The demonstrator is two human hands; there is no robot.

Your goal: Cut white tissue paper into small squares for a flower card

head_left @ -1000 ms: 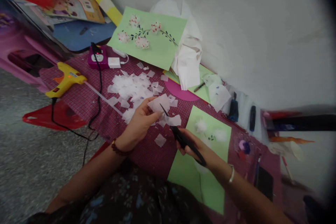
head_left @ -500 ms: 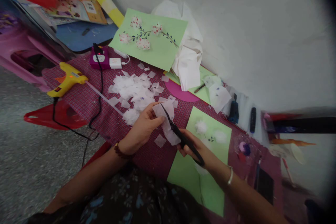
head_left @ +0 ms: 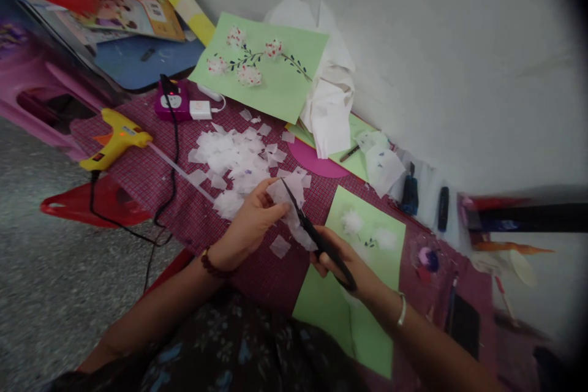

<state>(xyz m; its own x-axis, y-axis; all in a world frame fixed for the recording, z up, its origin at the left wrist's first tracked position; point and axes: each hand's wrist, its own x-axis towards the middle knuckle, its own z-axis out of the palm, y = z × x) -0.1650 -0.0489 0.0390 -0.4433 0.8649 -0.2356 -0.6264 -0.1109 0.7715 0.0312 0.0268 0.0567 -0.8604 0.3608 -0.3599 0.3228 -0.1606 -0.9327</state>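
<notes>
My left hand (head_left: 250, 220) pinches a strip of thin white tissue paper (head_left: 294, 220) between thumb and fingers. Black scissors (head_left: 316, 237) are gripped in my right hand (head_left: 342, 257), their blades lying against the paper close to my left thumb. A heap of cut white paper pieces (head_left: 232, 156) lies just beyond my left hand, and one loose square (head_left: 280, 246) rests on the checked cloth below the strip. Partly under my right forearm is a green sheet (head_left: 340, 324) bearing white paper puffs and a small dark sprig.
A yellow glue gun (head_left: 114, 138) with a black cord lies at the left, near a purple power block (head_left: 172, 101). At the back, a green sheet with flower puffs (head_left: 261, 64) leans by crumpled white paper (head_left: 328, 110). Markers (head_left: 442, 208) lie along the wall.
Both hands stay almost in place. The strip's lower end near my right fingers looks narrower than before, and the camera view has shifted very slightly.
</notes>
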